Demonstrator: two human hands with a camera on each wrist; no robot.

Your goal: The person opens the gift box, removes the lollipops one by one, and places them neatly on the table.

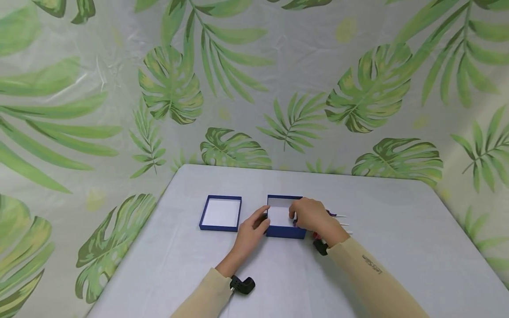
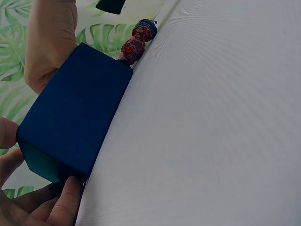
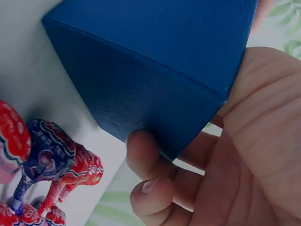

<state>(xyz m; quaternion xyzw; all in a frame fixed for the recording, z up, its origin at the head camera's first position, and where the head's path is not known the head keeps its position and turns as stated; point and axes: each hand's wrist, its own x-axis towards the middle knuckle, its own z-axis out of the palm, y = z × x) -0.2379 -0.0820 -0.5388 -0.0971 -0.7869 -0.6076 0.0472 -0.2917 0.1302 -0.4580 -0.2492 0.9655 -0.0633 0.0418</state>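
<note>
A blue box (image 1: 285,232) with a white inside stands open at the top on the table. My left hand (image 1: 249,227) rests its fingertips against the box's left wall, also seen in the left wrist view. Over the right wall reaches my right hand (image 1: 312,217), its bent fingers pinching a small dark purple thing, apparently a wrapped lollipop (image 1: 295,223), inside the box. From the right wrist, other curled fingers (image 3: 143,153) show beside the box's outer side; the pinching fingertips are hidden there. Several wrapped lollipops (image 3: 49,153) lie right of the box.
A blue-rimmed lid (image 1: 220,229) lies inside up on the white table (image 1: 179,274), left of the box. White lollipop sticks (image 1: 340,216) point right beyond my right hand. A leaf-patterned sheet (image 1: 294,79) hangs behind the table. Black wrist devices (image 1: 243,285) sit by both sleeves.
</note>
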